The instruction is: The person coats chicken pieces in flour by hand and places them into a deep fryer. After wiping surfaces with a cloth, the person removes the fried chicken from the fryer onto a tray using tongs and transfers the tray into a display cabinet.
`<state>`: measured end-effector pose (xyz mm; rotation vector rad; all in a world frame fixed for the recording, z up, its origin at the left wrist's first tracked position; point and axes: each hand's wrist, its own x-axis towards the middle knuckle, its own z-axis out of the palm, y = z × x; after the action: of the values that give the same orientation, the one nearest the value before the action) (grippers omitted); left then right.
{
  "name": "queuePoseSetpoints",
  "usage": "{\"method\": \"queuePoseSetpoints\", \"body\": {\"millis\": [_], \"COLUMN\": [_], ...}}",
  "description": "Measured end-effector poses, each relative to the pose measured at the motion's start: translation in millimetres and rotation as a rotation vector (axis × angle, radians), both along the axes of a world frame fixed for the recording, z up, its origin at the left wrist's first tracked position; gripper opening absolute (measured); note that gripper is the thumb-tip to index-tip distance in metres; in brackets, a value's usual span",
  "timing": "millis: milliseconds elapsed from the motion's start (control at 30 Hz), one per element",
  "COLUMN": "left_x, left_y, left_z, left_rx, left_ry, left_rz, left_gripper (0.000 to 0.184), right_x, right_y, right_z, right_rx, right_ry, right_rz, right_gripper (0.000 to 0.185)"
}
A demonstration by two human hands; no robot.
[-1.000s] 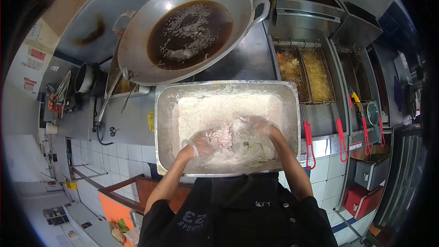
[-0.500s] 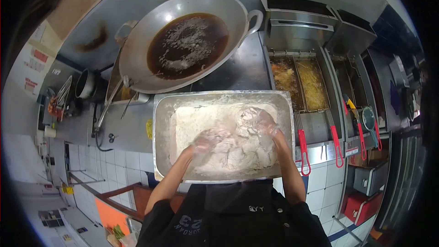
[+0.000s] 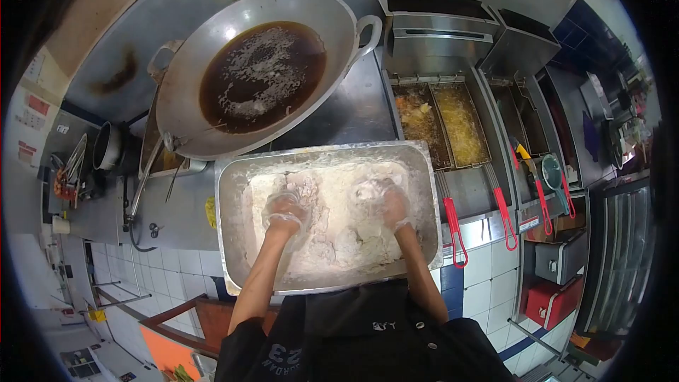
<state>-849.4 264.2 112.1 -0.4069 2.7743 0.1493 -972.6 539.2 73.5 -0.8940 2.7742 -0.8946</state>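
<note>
At the steel tray (image 3: 235,233): a person in a dark top works two hands in white powder (image 3: 332,198), the wok and fryer close by.
Left hand (image 3: 285,208): clad in a clear plastic glove, it sits toward the tray's left wall, farther from the right hand than half a second ago. Its fingers are bent beside a powdery clump (image 3: 305,189); whether they grip it, one cannot tell.
Right hand (image 3: 393,206): also gloved, on the tray's right side, fingers curled at a pale coated lump (image 3: 369,189). They appear to touch it; how tightly they close is hidden.
Coated pieces (image 3: 346,242): bunched in the powder along the side nearest the person, untouched by either hand.
Change: the gap between the hands has widened, baring powder at the centre. The handling now seems split between two spots, with both hands inside the tray.
Wok (image 3: 177,99): beyond the tray, holding dark liquid (image 3: 283,85) streaked with pale foam.
Fryer (image 3: 472,198): right of the tray, its two filled baskets sitting in oil, red handles (image 3: 505,219) pointing toward the person.
</note>
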Motion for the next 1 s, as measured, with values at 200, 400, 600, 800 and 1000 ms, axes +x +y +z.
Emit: {"method": "queuePoseSetpoints", "body": {"millis": [200,400,600,800,1000], "left_x": [3.2,5.8,7.2,1.3,-0.8], "left_y": [-7.1,8.1,9.5,2.9,-1.7], "left_z": [-30.9,5.4,21.6,-12.0,37.9], "left_rx": [-0.130,0.100,0.265,0.084,0.202], "left_ry": [0.299,0.388,0.274,0.308,0.028], "left_rz": [-0.207,-0.038,-0.019,-0.230,-0.142], "left_gripper": [0.047,0.051,0.060,0.051,0.051], "right_x": [-54.6,-26.8,-41.1,-33.4,-38.7], "right_y": [3.1,-9.4,1.8,-14.9,-15.6], "right_z": [-69.7,-29.2,-84.1,-74.5,-118.8], "right_rx": [-0.582,0.135,-1.008,-1.447,-1.325], "right_ry": [-0.444,-0.252,-0.925,-0.988,-0.556], "right_rz": [-0.051,-0.381,-0.414,-0.412,-0.331], "right_gripper": [0.036,0.048,0.037,0.035,0.023]}}
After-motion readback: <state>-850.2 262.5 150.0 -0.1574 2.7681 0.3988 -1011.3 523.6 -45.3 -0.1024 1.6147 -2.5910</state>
